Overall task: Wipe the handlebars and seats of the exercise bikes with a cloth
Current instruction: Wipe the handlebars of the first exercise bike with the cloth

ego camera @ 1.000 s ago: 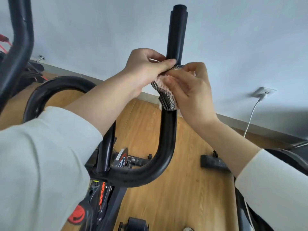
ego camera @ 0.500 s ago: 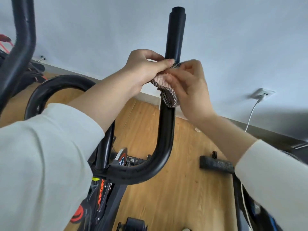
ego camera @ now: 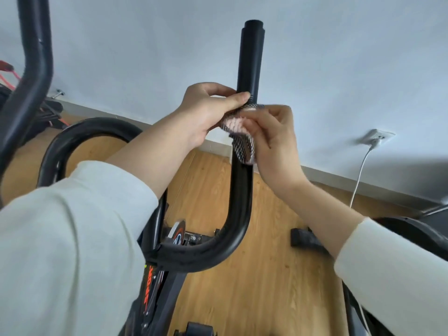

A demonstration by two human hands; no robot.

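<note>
A black exercise-bike handlebar [ego camera: 251,57] rises upright in the middle of the head view and curves down into a U-bend toward the bike's frame. A small checkered cloth with a pink inner side [ego camera: 242,139] is wrapped around the bar at mid-height. My left hand [ego camera: 208,110] pinches the cloth's upper edge against the bar, thumb on top. My right hand [ego camera: 274,141] holds the cloth from the right side, fingers curled on it. The left handlebar horn [ego camera: 34,76] stands at the far left, and a lower curved bar [ego camera: 92,129] runs behind my left forearm.
Wooden floor [ego camera: 266,287] lies below, with the bike's frame and flywheel [ego camera: 178,235] under the bend. A wall socket with a white cable [ego camera: 374,139] is on the right wall. Another machine's dark parts [ego camera: 412,234] sit at the right. Red and black gear [ego camera: 9,69] lies far left.
Both hands stay on the cloth at about the same height on the bar. My right hand has shifted slightly lower and to the right, and the cloth's pink inner side shows more.
</note>
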